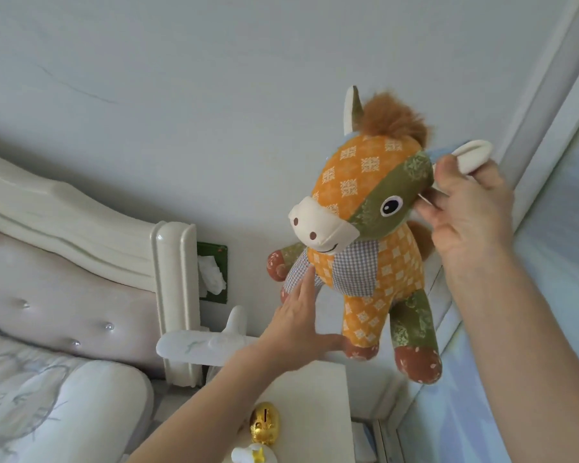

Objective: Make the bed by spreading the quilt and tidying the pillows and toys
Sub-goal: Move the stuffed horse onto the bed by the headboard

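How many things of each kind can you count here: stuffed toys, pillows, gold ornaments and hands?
Stuffed toys: 1, the patchwork horse
Pillows: 1
Gold ornaments: 1
Hands: 2, left hand and right hand
Total: 5

At my nine o'clock rises the cream headboard [81,228]. A green tissue holder [213,272] hangs on the wall just beside its post. At six o'clock a gold figurine [264,422] stands on the white nightstand [318,402].
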A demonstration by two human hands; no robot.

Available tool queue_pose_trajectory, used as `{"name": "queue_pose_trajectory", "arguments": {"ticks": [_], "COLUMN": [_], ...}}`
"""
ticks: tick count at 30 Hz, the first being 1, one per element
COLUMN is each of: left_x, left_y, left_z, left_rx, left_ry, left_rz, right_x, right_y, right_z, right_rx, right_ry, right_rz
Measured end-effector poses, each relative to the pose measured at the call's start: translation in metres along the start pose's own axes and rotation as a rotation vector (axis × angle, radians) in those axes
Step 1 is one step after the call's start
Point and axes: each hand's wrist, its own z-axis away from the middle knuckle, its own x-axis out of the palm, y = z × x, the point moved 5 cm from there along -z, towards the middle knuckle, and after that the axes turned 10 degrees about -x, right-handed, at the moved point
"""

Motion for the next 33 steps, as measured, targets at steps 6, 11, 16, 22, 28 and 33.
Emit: {"name": "queue_pose_trajectory", "arguments": {"ticks": [6,11,16,22,28,33], "left_x": [-0.098,-0.188,-0.278,-0.323,-0.347,-0.409], "left_y": [0.061,0.042,0.002,-0.074,-0.161,-0.242], "left_z": [0.044,0.109,0.197,0.254,0.267,0.267], "left_rx": [0.234,0.384,0.364,0.040,-0.054,-0.110], "left_ry": [0.321,0.398,0.369,0.975,1.258,1.404], "left_rz": [0.591,1.092,1.294,1.644,1.692,1.733], "right_x": [0.083,0.153,0.230,0.323,0.405,0.490], "right_y": [-0.074,-0.094,-0.073,-0.013,0.063,0.147], "right_z": [0.034,0.077,0.129,0.226,0.303,0.351], "right_rx": [-0.095,-0.046,0.091,0.379,0.596,0.796], "right_ry": [-0.252,-0.457,-0.703,-0.885,-0.917,-0.972], "right_rz": [-0.187,-0.327,-0.413,-0.523,-0.603,-0.721]}}
